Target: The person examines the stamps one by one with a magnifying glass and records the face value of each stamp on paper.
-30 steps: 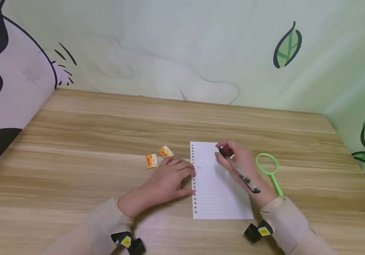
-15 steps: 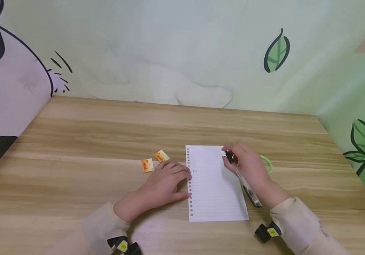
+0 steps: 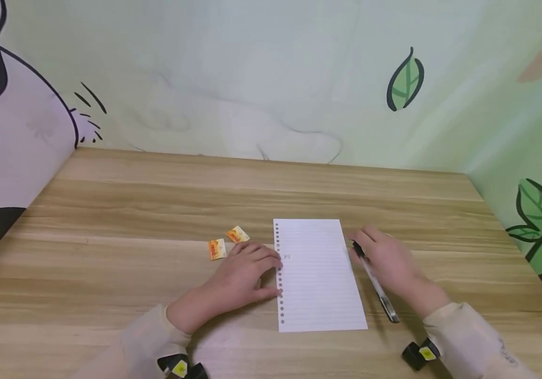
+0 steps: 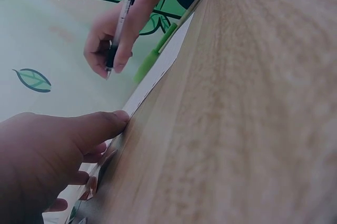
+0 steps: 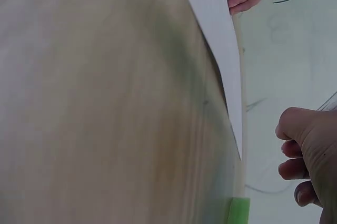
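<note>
R hand (image 3: 387, 263) pinches clear-black plastic pen (image 3: 376, 285); loose L hand (image 3: 240, 273) touches white lined paper (image 3: 320, 279), tiny grey writing (image 3: 287, 257) illegible; green-handled item (image 4: 147, 65), shape unclear.

The paper (image 3: 318, 279) lies on the worktop (image 3: 133, 210), with the wall (image 3: 204, 58) behind. Left of the paper rests the left hand (image 3: 237, 273), its fingers (image 3: 268, 258) and thumb at the paper's left edge. Two packets (image 3: 217, 249) lie beyond this hand, one farther back and right of the other. The right hand (image 3: 389, 263) is above the worktop, right of the paper, the pen (image 3: 376, 283) in its fingers slanting from back left to front right. The magnifier (image 4: 147, 67) lies right of the paper.
</note>
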`<state>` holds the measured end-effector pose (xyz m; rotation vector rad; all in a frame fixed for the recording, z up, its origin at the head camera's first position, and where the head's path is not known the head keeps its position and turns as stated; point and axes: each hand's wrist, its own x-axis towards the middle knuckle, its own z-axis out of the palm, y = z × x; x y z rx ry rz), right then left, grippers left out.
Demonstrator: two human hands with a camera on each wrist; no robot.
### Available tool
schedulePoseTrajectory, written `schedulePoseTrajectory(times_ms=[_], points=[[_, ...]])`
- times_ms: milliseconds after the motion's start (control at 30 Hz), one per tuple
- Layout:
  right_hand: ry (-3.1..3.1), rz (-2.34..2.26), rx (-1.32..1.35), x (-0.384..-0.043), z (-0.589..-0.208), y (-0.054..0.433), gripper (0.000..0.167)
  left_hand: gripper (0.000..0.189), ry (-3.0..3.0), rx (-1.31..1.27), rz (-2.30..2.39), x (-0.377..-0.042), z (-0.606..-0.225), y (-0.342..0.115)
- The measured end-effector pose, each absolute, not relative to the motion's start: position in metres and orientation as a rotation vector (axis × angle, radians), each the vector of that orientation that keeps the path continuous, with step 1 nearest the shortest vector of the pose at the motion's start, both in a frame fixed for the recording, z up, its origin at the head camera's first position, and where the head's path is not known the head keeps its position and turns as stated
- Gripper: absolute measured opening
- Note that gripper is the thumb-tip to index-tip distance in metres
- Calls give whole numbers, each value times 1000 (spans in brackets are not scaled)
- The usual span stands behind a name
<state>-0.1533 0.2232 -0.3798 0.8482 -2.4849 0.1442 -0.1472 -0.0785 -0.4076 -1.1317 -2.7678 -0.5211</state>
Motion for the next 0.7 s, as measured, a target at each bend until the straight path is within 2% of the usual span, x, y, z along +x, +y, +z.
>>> schedulePoseTrajectory(times_ms=[700], points=[[-2517,-299,1061,-158,-392,247,31,42,-2792,-1123,-524,-147,-407,-76]])
